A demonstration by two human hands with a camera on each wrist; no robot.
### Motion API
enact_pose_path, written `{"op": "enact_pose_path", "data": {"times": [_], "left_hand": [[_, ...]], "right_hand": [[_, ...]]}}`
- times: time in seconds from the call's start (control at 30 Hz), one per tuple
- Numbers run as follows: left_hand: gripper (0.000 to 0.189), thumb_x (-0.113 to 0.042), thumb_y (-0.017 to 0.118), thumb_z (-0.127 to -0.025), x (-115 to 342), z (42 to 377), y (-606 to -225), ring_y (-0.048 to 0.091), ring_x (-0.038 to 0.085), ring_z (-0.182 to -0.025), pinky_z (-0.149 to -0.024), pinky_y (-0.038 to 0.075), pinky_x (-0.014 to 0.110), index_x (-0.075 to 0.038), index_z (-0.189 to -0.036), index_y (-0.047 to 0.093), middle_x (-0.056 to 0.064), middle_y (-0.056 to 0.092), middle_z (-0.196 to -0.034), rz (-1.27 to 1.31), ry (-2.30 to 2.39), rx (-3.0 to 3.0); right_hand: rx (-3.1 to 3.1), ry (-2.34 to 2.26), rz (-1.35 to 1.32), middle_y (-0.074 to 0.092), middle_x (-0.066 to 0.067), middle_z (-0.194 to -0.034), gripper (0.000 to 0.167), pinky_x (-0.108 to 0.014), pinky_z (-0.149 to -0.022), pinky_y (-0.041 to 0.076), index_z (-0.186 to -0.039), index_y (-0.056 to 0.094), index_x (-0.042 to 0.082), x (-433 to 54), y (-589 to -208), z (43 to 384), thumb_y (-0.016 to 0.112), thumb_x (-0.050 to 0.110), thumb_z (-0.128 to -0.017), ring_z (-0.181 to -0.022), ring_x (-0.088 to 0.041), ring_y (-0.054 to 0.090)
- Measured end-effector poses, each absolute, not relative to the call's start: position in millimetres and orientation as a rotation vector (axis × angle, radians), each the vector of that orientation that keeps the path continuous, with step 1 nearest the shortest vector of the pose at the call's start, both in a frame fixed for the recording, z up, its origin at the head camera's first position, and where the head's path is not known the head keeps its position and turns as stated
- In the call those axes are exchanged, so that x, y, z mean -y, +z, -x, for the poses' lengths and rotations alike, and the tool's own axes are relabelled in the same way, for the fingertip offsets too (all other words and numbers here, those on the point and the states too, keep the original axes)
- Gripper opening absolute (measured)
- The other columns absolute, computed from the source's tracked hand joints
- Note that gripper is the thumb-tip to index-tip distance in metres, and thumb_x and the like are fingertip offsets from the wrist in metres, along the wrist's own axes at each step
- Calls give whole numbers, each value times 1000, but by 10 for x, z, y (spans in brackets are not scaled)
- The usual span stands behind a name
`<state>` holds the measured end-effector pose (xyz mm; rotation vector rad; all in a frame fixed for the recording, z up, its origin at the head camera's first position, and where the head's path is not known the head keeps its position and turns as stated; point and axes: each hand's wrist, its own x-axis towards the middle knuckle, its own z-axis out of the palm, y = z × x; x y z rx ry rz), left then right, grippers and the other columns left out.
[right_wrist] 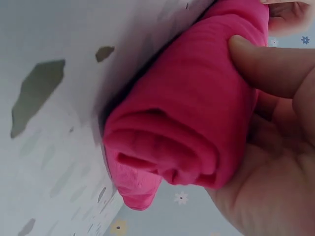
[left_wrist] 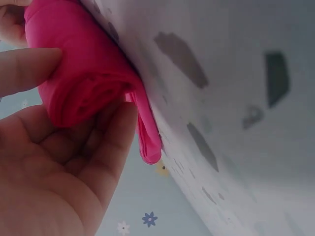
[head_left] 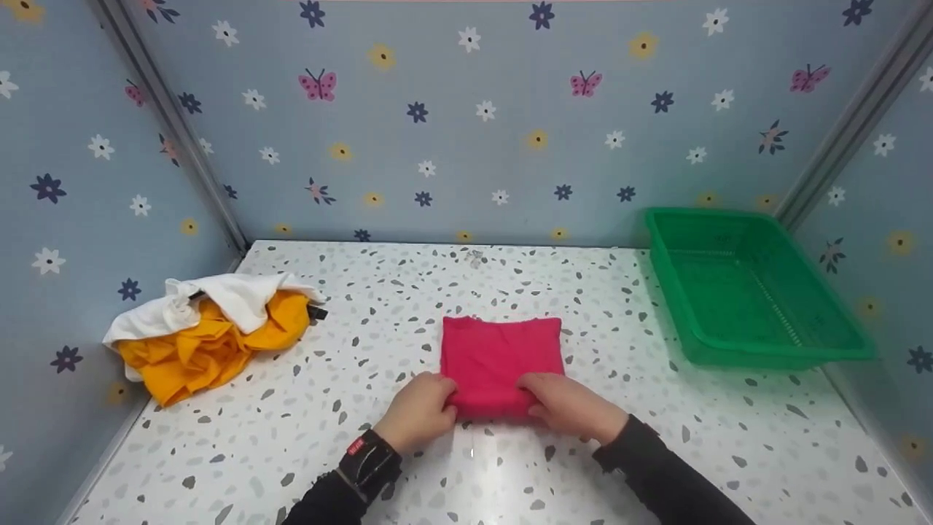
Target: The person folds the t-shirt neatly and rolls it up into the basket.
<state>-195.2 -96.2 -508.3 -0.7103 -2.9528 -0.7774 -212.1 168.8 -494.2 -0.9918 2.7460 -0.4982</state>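
Note:
A pink cloth garment (head_left: 501, 357) lies on the speckled tabletop, its near edge rolled into a thick roll and its far part flat. My left hand (head_left: 421, 412) grips the left end of the roll, with the thumb on the near side and fingers curled around it. At the other end my right hand (head_left: 572, 405) holds the roll the same way. Spiral layers show at the roll's end in the left wrist view (left_wrist: 91, 93) and the right wrist view (right_wrist: 167, 147). What kind of garment it is cannot be told.
A crumpled heap of orange cloth (head_left: 211, 350) and white cloth (head_left: 244, 295) lies at the left, with a black piece poking out. A green plastic basket (head_left: 773, 357) stands at the right. Flower-patterned panels (head_left: 466, 124) wall the back and sides.

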Motion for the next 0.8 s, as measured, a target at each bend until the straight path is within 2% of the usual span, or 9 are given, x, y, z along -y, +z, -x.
{"op": "enact_pose_path", "data": {"times": [0.2,0.4,0.57,0.8], "left_hand": [[13,-6,65,-84,955,2012,-5056,50,13,-65,-65,46,33,-14,-76,60,-7,52,-67,683,-854,3000],[3,-7,65,-89,948,2070,-5026,56,14,-72,-72,49,36,-10,-90,65,-6,58,-76,580,-951,3074],[3,-10,64,-93,946,2127,-5034,57,14,-75,-74,50,36,-9,-96,64,-4,59,-80,491,-1074,3091],[4,-13,64,-94,937,2150,-5062,59,14,-77,-75,51,36,-11,-98,65,-4,61,-83,423,-1117,3095]], "right_hand": [[-2704,-470,964,62,0,-95,26,-40,-88,52,-118,61,6,-1679,-4905,2215,68,7,-93,-91,-18,60],[-2663,-515,961,62,-4,-101,26,-41,-91,51,-121,63,3,-1698,-4889,2300,64,6,-95,-95,-21,59],[-2666,-567,979,59,-5,-101,25,-40,-88,51,-122,63,1,-1719,-4911,2356,60,6,-97,-95,-21,57],[-2700,-635,904,65,-10,-114,28,-45,-97,48,-124,62,2,-1690,-4969,2380,61,7,-96,-110,-28,60]]}}
